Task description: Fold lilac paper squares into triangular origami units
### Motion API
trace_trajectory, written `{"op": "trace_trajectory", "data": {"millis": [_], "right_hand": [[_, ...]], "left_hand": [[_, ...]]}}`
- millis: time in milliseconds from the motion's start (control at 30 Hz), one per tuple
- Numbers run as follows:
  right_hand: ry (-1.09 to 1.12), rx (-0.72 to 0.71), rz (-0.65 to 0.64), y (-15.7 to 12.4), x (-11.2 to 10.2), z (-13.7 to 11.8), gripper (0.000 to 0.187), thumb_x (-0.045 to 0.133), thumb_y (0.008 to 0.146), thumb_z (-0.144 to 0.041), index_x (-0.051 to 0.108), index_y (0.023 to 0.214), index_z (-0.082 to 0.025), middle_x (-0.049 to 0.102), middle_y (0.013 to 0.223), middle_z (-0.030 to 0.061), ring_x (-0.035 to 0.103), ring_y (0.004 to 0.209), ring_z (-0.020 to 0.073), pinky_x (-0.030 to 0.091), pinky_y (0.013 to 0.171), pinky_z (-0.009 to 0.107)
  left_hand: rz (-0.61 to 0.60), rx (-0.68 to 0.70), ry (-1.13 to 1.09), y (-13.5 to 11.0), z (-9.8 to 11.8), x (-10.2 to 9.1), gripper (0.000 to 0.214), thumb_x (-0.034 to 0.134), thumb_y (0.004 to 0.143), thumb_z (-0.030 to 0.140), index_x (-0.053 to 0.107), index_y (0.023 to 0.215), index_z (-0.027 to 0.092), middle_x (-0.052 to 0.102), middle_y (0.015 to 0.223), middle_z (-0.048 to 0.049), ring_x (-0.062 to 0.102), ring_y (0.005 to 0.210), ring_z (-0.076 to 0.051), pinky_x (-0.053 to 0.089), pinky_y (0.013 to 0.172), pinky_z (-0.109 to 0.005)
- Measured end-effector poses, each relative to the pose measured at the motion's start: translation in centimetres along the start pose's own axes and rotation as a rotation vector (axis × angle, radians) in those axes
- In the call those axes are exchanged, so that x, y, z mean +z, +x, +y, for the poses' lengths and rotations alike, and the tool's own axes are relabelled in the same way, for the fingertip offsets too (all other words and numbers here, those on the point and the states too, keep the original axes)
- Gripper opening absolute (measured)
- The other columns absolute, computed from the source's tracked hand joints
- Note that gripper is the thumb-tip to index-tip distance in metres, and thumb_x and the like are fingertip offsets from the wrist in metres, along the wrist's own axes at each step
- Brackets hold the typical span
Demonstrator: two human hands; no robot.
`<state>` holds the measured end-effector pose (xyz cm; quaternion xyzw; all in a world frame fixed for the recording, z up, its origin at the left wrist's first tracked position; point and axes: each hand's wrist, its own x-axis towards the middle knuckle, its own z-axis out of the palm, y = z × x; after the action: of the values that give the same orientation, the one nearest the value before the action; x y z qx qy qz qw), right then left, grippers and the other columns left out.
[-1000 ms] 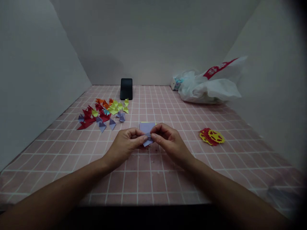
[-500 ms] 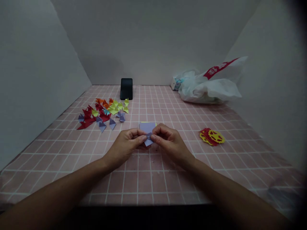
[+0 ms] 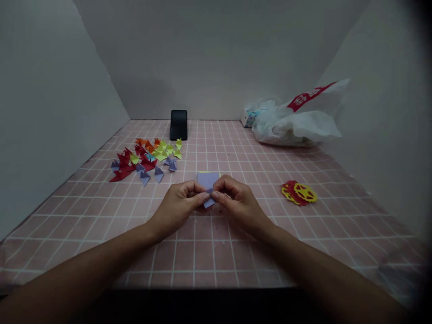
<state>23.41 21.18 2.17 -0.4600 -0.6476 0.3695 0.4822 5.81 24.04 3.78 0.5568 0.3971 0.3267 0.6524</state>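
Observation:
My left hand [image 3: 178, 206] and my right hand [image 3: 234, 200] meet at the middle of the pink gridded table [image 3: 209, 252]. Both pinch a small folded lilac paper piece [image 3: 209, 202] between thumb and fingers. Just behind the fingertips lies a small stack of lilac paper squares [image 3: 206, 178] with a yellow edge showing beneath it. To the left rear lies a scatter of several folded paper triangles [image 3: 145, 157] in red, orange, yellow-green and lilac.
A black phone [image 3: 178, 124] stands against the back wall. A white plastic bag [image 3: 297, 121] with red print lies at the back right. A red and yellow paper cut-out [image 3: 299, 192] lies right of my hands. Grey walls close in on three sides.
My fingertips have shifted slightly on the lilac piece, pressing closer together. Everything else is in the same place.

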Motion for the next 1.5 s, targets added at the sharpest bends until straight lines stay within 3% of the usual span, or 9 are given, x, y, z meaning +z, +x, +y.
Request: {"op": "trace_trajectory", "data": {"millis": [167,267,367,467,1100,1500], "right_hand": [[-0.051,-0.039,0.055,0.02,-0.12,0.08,0.012,0.062,0.090,-0.021,0.059,0.078,-0.019,0.057,0.079,0.0008,0.054,0.076,0.0161,0.043,0.070,0.031],[-0.109,-0.169,0.115,-0.08,-0.07,-0.16,0.006,0.064,0.089,-0.017,0.060,0.087,-0.020,0.058,0.084,0.0006,0.055,0.079,0.0161,0.045,0.074,0.031],[-0.183,-0.320,0.102,-0.24,0.16,-0.26,0.016,0.065,0.088,-0.010,0.061,0.097,-0.023,0.059,0.094,0.0020,0.057,0.090,0.0175,0.047,0.081,0.033],[-0.234,-0.383,0.066,-0.36,0.45,-0.09,0.025,0.064,0.087,-0.005,0.062,0.102,-0.025,0.058,0.105,0.0043,0.057,0.103,0.0197,0.048,0.090,0.037],[-0.283,-0.355,0.146,-0.61,0.59,-0.45,0.017,0.061,0.085,-0.004,0.059,0.084,-0.021,0.058,0.101,0.0052,0.059,0.099,0.0199,0.049,0.086,0.037],[-0.309,-0.338,0.146,-0.69,0.67,-0.61,0.016,0.058,0.086,-0.007,0.058,0.086,-0.023,0.057,0.102,0.0055,0.059,0.100,0.0216,0.051,0.086,0.041]], "left_hand": [[0.004,-0.012,-0.082,0.05,0.12,-0.03,0.016,0.074,0.077,0.029,0.068,0.079,0.013,0.068,0.073,-0.0008,0.064,0.066,-0.012,0.055,0.069,-0.026],[0.073,-0.013,-0.139,0.17,0.21,-0.08,0.018,0.076,0.075,0.029,0.069,0.081,0.013,0.068,0.075,-0.0007,0.064,0.067,-0.012,0.055,0.071,-0.026],[0.110,0.010,-0.197,0.23,0.16,-0.14,0.018,0.077,0.074,0.028,0.068,0.080,0.014,0.068,0.075,-0.0001,0.064,0.067,-0.011,0.055,0.071,-0.025],[0.103,0.011,-0.230,0.24,-0.02,-0.20,0.018,0.077,0.073,0.028,0.070,0.079,0.014,0.069,0.074,-0.0001,0.063,0.067,-0.010,0.054,0.071,-0.024],[0.054,-0.010,-0.201,-0.28,-0.32,0.27,0.019,0.078,0.074,0.027,0.070,0.083,0.013,0.071,0.081,-0.0022,0.067,0.076,-0.013,0.056,0.081,-0.028],[0.050,-0.017,-0.231,-0.31,-0.51,0.38,0.017,0.077,0.075,0.026,0.070,0.084,0.013,0.072,0.084,-0.0030,0.068,0.076,-0.014,0.056,0.083,-0.031]]}}
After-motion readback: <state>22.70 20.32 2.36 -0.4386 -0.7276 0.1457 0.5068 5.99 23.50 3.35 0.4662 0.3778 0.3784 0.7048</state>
